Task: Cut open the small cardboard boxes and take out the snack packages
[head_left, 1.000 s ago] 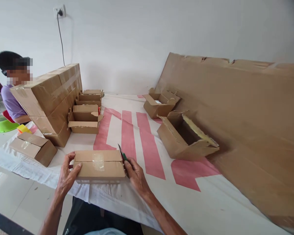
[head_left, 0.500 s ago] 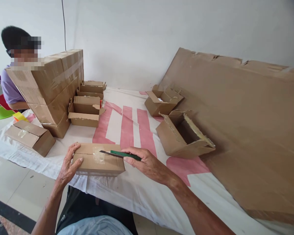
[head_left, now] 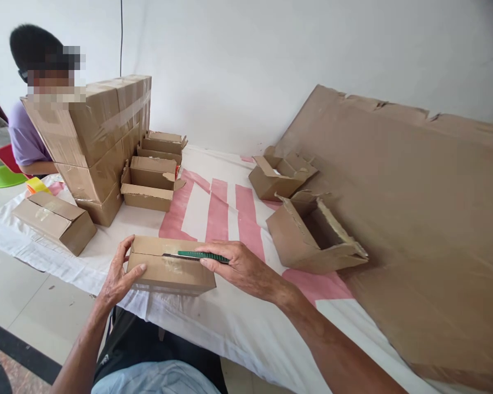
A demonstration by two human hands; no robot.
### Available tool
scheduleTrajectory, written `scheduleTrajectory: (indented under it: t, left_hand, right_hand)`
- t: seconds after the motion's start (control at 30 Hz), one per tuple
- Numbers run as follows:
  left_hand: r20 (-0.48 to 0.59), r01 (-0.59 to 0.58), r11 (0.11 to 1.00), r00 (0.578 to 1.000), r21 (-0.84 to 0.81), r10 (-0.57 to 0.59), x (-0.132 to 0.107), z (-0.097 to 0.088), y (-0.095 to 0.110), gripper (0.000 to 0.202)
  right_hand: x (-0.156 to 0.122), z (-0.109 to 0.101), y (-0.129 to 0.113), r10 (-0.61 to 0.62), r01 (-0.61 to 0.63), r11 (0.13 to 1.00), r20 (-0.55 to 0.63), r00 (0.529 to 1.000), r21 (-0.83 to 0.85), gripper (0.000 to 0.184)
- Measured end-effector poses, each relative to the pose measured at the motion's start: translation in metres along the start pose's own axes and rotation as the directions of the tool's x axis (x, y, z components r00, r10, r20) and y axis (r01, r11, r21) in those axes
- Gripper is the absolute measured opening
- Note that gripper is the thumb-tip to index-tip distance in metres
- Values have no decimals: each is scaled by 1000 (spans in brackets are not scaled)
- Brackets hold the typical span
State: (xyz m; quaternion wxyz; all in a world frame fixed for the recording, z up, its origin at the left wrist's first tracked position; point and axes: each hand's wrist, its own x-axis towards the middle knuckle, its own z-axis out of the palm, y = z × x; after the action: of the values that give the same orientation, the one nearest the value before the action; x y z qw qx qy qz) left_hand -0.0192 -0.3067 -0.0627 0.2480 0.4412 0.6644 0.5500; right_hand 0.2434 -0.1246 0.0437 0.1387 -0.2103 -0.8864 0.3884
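A small taped cardboard box (head_left: 170,271) lies at the near edge of the white and pink cloth (head_left: 213,210). My left hand (head_left: 119,273) grips its left end, thumb on top. My right hand (head_left: 240,268) is closed on a green-handled utility knife (head_left: 197,255). The knife lies flat over the box's top, its blade tip along the taped centre seam.
A torn-open box (head_left: 312,235) and another open box (head_left: 279,175) sit right of centre. A big cardboard sheet (head_left: 414,208) leans at the right. At the left stand stacked taped cartons (head_left: 94,137), several open small boxes (head_left: 150,183) and a closed box (head_left: 53,219). A seated person (head_left: 24,137) is behind the stack.
My right hand swung the knife from the box's right end up onto its top, and the blade has slid left along the seam. My left hand has kept its hold.
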Motion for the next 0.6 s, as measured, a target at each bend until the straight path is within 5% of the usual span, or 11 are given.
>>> scheduleTrajectory:
  t: [0.6]
  left_hand:
    - [17, -23, 1000, 1000, -5, 23, -2, -1, -2, 76]
  right_hand:
    - [5, -7, -8, -40, 49, 991, 72, 997, -124, 31]
